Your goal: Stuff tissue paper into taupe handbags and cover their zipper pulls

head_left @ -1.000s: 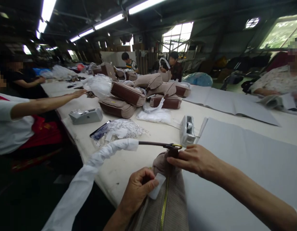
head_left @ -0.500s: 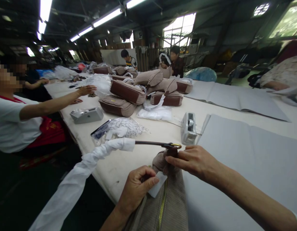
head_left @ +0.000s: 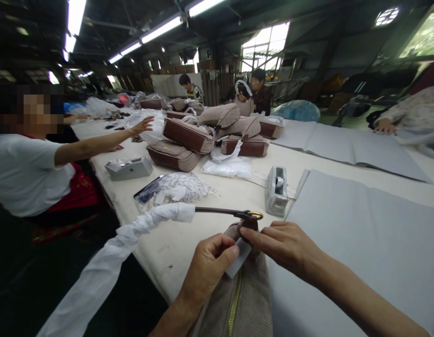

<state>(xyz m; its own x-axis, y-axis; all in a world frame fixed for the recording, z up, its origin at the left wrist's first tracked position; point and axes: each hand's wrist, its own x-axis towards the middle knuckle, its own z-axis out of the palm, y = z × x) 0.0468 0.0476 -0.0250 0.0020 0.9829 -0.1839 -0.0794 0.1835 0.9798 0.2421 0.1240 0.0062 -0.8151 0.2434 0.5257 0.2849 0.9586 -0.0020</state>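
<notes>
Both hands are closing on the small white slip (head_left: 239,256): my left hand (head_left: 208,267) is pinching its lower edge, my right hand (head_left: 284,243) gripping its top, over the zip end of the tan bag (head_left: 246,306) lying at the near edge of the counter (head_left: 178,245). I am judging it could be creasing or landing crooked if my pinch slackens, and the paper-wrapped strap (head_left: 146,227) overhanging the edge could be dragging the bag. No writing is showing legibly

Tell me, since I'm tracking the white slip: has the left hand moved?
Yes: the left hand carried the white slip up toward the brass ring.
</notes>
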